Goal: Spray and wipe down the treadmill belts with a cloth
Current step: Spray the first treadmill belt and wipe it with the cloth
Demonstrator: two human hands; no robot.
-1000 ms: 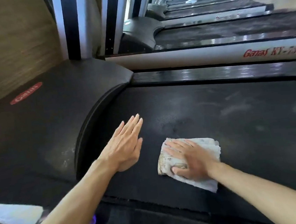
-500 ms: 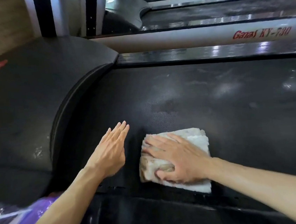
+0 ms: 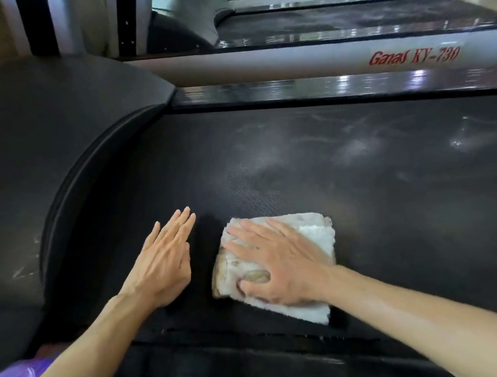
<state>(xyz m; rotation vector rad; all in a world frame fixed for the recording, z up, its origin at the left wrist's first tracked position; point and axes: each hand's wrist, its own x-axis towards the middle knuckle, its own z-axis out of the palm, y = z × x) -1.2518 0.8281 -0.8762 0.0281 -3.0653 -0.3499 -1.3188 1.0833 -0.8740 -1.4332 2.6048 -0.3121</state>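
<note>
1. "Ganas KY-730", red slanted lettering, on the pale side rail [image 3: 289, 62] of the treadmill next to the one I am working on.
2. A sliver of red marking at the left edge of my treadmill's black motor cover [image 3: 50, 123]: cut off, unreadable.

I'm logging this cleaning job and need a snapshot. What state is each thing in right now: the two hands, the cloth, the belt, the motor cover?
Left hand: open, fingers straight, flat on the belt beside the cloth.
Right hand: open, pressing flat on the cloth.
Cloth: folded, white, stained brown at its left edge.
Treadmill belt: dusty, pale smears farther up.
Motor cover: scuffed, pale marks.
</note>
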